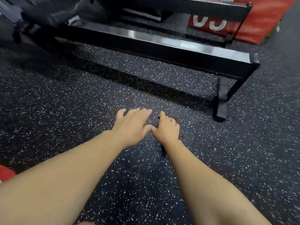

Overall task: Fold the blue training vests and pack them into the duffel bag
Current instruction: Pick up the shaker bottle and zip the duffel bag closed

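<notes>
Rubber flooring (65, 111), black with pale flecks, fills most of the view, and no blue training vest can be seen anywhere on it. Both bare forearms are stretched forward to the centre. The left hand (133, 125) is held palm down just above or on the floor, its grip spread and relaxed with nothing in it. The right hand (167, 129) lies just beside it at 3 o'clock, thumbs nearly touching; its grip is loosely curled with the index finger extended, and nothing is seen to be held. A low black metal rack (162, 52) runs from 11 to 2 o'clock, with a red numbered pad (263, 18) behind it at 1 o'clock and a red object (5, 173) cut off at 8 o'clock. At 11 o'clock a dark bag (48, 13), blurred, is judged likely to be the duffel, though this cannot be confirmed. The step in hand is judged to be a reach for the next vest. It would be done well if a vest were first found and laid flat on bare floor. Its edges should then be matched before folding, and the fold kept narrow enough for the bag's opening.
</notes>
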